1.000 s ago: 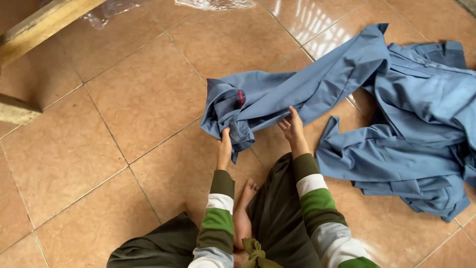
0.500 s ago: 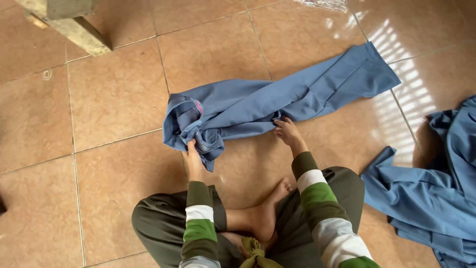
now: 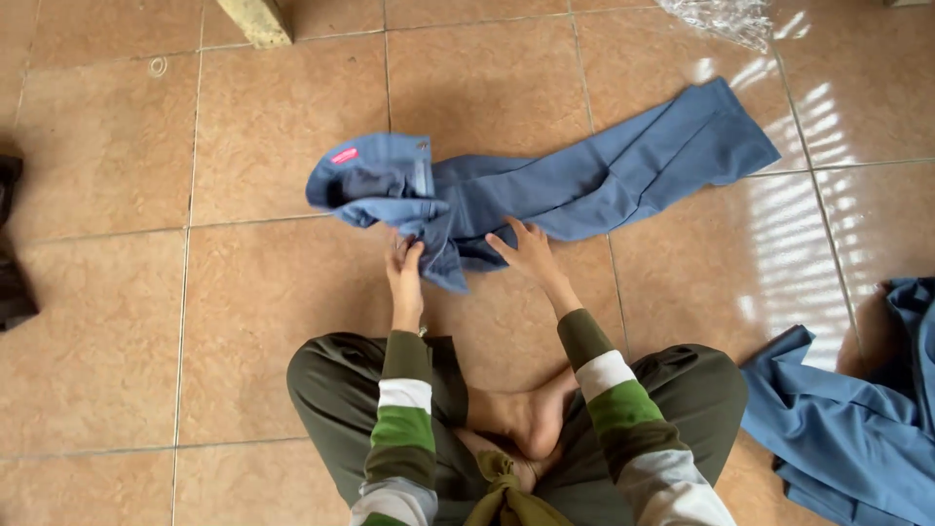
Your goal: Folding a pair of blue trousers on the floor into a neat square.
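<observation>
I note the blue trousers [image 3: 584,185] now lie farther from the pile of blue clothes [image 3: 857,438]; waistband flipped open, left hand [image 3: 404,268] pinching fabric, right hand [image 3: 531,255] pressing flat.

Blue cloth heap [image 3: 857,429], crinkled clear plastic [image 3: 721,18], wooden leg [image 3: 255,19] on tiled floor [image 3: 117,146]

My sleeves [image 3: 404,419] are long, banded in olive, white, bright green and grey. I wear dark olive trousers [image 3: 331,390], my feet [image 3: 526,419] are bare, and an olive cloth knot [image 3: 506,482] sits at my waist.
</observation>
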